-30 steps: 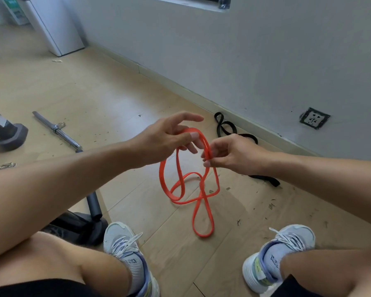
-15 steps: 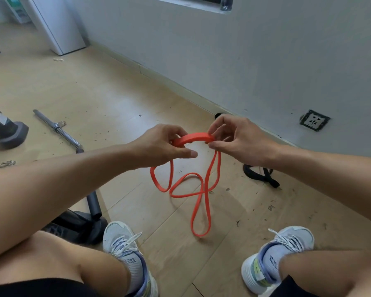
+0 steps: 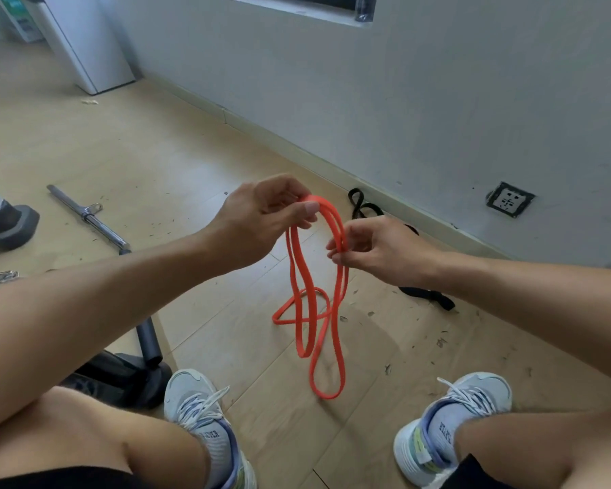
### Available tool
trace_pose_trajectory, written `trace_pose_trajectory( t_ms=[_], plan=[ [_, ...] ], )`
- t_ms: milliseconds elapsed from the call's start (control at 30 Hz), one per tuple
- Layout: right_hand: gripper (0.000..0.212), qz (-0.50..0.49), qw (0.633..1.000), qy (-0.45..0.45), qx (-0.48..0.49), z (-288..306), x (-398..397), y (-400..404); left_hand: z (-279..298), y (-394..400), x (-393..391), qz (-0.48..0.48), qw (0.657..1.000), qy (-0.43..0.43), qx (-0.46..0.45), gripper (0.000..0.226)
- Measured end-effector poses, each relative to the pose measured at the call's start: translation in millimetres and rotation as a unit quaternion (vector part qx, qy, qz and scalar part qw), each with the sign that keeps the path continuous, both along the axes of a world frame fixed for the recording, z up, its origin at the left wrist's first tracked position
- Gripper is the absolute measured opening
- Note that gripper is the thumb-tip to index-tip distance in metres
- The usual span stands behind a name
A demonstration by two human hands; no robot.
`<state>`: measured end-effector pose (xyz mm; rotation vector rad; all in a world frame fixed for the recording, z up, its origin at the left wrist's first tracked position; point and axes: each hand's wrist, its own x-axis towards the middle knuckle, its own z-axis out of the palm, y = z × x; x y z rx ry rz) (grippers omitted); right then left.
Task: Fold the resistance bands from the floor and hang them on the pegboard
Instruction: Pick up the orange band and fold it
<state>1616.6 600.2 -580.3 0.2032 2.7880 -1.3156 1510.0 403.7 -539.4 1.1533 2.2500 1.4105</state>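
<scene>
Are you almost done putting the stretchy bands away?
Not yet. Nothing is hung; no pegboard shows here. Both hands, left hand and right hand, are folding the orange band into loops. The black band still lies on the floor by the wall.

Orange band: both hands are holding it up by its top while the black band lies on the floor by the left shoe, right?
Not quite. In the head view the black band lies by the wall, beyond the right hand, not by the left shoe. The rest holds: left hand and right hand both hold the orange band near its top.
</scene>
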Motion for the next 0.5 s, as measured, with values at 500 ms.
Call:
trace_pose_trajectory(
  t_ms=[500],
  plan=[
    [0.023,-0.013,0.994,0.107,-0.018,28,1,-11,-10,1,2,-0.045,0.99,0.059,-0.118,0.032]
  ],
)
